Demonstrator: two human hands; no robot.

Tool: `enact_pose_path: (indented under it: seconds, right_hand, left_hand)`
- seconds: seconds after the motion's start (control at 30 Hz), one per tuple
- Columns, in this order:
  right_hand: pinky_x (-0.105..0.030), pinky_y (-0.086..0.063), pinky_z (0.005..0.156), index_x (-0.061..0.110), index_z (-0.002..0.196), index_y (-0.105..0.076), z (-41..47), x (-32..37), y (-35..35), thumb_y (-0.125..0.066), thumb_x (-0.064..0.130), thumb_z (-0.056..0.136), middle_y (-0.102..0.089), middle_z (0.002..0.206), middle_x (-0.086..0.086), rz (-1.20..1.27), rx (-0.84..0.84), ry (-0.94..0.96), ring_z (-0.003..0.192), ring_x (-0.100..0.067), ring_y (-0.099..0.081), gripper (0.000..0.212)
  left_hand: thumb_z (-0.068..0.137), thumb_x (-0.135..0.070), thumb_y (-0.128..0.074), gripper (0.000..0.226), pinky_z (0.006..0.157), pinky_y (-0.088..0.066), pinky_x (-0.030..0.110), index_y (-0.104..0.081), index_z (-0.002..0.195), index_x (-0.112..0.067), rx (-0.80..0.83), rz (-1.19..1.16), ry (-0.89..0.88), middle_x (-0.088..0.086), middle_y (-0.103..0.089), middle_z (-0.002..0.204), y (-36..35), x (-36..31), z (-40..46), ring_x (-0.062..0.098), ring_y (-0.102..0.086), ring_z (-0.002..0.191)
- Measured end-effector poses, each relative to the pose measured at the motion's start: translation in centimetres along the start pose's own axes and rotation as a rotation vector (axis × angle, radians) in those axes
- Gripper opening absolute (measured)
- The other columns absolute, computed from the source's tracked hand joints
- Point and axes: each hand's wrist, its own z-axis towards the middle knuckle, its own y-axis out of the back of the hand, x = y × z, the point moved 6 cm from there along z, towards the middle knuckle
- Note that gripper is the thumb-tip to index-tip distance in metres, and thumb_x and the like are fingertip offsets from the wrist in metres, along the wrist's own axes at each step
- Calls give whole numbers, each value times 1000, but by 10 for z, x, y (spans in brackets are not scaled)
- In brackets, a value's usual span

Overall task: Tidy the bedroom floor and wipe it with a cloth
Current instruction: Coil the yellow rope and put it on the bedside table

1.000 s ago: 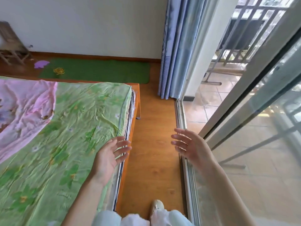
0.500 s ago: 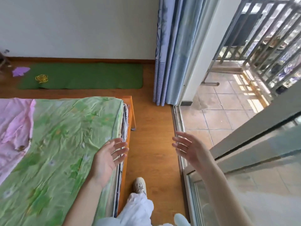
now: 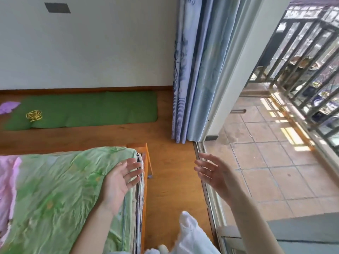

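The wooden bedroom floor (image 3: 176, 184) runs as a narrow strip between the bed and the sliding door. My left hand (image 3: 121, 182) hovers over the bed's right edge, fingers spread and empty. My right hand (image 3: 214, 173) is raised over the door track, fingers straight, holding nothing. Far off by the wall a green mat (image 3: 91, 109) lies on the floor. A tangled yellow item (image 3: 34, 115) sits on the mat, and a purple scrap (image 3: 8, 107) lies at its left end. No cloth shows in either hand.
The bed (image 3: 60, 195) with a green sheet and a pink cover fills the lower left. Blue curtains (image 3: 192, 70) hang by the open sliding door; its track (image 3: 207, 189) borders a tiled balcony (image 3: 266, 162) with railings. My white trouser leg (image 3: 190, 235) shows at the bottom.
I have stepped forward along the bed, so the mat, curtain and balcony are nearer and the view is tilted up. Both hands stay raised and empty.
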Motion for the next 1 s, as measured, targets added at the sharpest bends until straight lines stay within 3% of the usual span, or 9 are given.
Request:
enact_pose_path:
  seconds: [0.23,0.37,0.57,1.0]
  right_hand:
    - [-25,-54,63,10,100,-65,104,53,-13,-58,26,74,-70,82,-7,-86,39,-42,69,-18,-68,31]
    - [-24,-53,65,11,102,-65,170,100,-23,-50,19,91,-69,82,-6,-183,98,-63,70,-17,-67,21]
    - [-28,-47,71,13,102,-64,252,160,-46,-49,22,92,-69,86,-6,-355,196,-87,75,-18,-66,20]
    - [-30,-49,76,11,104,-63,425,190,-135,-41,18,97,-71,90,-9,-500,338,-212,78,-20,-67,24]
  left_hand:
    - [94,-15,-38,26,64,-54,25,-62,99,-8,-95,-15,-11,8,-70,90,-26,-19,94,17,-67,78]
    - [96,-13,-36,26,71,-52,28,-61,101,-10,-169,-26,-53,4,-71,88,-50,-42,153,15,-67,78]
    - [97,-12,-33,28,78,-48,32,-61,102,-11,-282,-87,-121,5,-69,93,-72,-79,219,17,-65,84]
    - [98,-11,-32,28,81,-45,33,-60,103,-11,-532,-164,-111,8,-65,100,-47,-118,335,21,-61,93]
